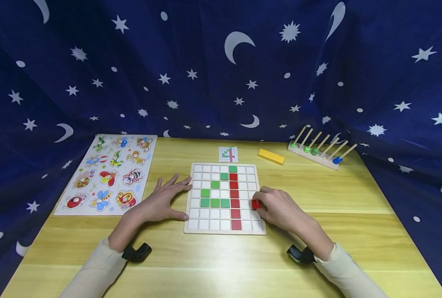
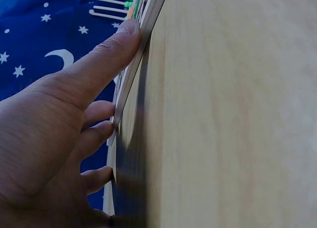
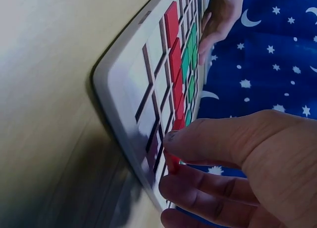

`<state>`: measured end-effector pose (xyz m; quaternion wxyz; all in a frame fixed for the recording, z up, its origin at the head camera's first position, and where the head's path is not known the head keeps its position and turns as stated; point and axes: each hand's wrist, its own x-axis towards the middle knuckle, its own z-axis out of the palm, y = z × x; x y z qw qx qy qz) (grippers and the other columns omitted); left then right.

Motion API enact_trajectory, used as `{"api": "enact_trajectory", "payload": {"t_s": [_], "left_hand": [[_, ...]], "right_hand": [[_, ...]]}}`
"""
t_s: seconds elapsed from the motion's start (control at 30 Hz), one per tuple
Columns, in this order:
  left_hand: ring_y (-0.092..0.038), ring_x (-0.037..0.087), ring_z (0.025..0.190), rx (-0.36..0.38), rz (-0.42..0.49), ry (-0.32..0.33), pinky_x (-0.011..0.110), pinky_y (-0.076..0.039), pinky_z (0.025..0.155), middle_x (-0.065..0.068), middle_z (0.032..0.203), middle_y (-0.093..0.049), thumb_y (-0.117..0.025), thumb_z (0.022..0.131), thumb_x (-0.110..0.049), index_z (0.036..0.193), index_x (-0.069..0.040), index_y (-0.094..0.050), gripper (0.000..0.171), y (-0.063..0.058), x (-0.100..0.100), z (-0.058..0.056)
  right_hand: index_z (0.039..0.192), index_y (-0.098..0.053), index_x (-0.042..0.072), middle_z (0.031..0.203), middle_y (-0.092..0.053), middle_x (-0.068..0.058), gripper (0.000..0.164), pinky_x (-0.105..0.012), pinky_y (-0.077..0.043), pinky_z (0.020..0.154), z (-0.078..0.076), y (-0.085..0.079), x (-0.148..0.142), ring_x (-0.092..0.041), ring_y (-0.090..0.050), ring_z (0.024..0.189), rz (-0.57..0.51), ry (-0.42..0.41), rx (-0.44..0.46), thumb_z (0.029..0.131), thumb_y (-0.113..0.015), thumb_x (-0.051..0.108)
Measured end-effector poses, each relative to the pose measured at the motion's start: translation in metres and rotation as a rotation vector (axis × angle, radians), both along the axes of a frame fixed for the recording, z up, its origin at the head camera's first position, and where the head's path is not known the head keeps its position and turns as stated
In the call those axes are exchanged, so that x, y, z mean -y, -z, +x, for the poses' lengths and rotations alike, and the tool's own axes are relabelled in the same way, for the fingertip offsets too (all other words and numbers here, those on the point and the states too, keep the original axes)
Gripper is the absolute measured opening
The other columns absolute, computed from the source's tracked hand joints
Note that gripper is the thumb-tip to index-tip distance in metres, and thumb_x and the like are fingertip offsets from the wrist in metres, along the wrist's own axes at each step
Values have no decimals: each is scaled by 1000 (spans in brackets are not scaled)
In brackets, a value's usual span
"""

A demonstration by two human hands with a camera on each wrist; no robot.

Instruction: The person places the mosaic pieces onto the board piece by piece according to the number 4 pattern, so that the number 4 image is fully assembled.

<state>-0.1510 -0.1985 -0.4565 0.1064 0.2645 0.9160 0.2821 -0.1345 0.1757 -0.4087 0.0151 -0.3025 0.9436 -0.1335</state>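
Observation:
A wooden grid board [image 1: 204,224] lies at the middle of the table, with green tiles [image 1: 215,203] and a column of red tiles [image 1: 234,193] among white squares. Between the thumb and fingers of my right hand [image 1: 280,209], a red tile [image 1: 256,204] is pinched over the board's right edge. The right wrist view shows this red tile [image 3: 172,161] tilted above the squares. My left hand [image 1: 161,200] is spread at the board's left edge, thumb and fingertips touching it. In the left wrist view the left thumb [image 2: 106,57] rests along the board's side.
Behind the board lies a small pattern card [image 1: 223,159] with a green and red figure. A yellow block [image 1: 271,157] is beside it. At the back right stands a peg rack [image 1: 317,157] with green and blue beads. An insect picture puzzle [image 1: 87,170] lies at left.

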Motion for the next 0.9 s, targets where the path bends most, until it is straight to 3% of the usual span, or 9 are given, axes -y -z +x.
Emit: {"api": "enact_trajectory", "payload": {"t_s": [0.4,0.9], "left_hand": [[-7,34,152,3,-2,-1,69,8,112,-3,164,-24,-82,73,-59,150,-19,-48,93,1,-1,-1],[-6,34,152,-3,-5,10,70,8,112,-3,164,-24,-82,74,-59,151,-19,-47,94,2,-2,-2]], "right_hand": [[103,-75,7,91,-63,-1,23,-27,-47,61,-5,3,16,-11,-51,66,-10,-23,28,80,-80,6],[99,-77,10,83,-60,3,17,-25,-41,56,-14,3,23,-11,-47,67,-14,-52,81,83,-81,8]]}}
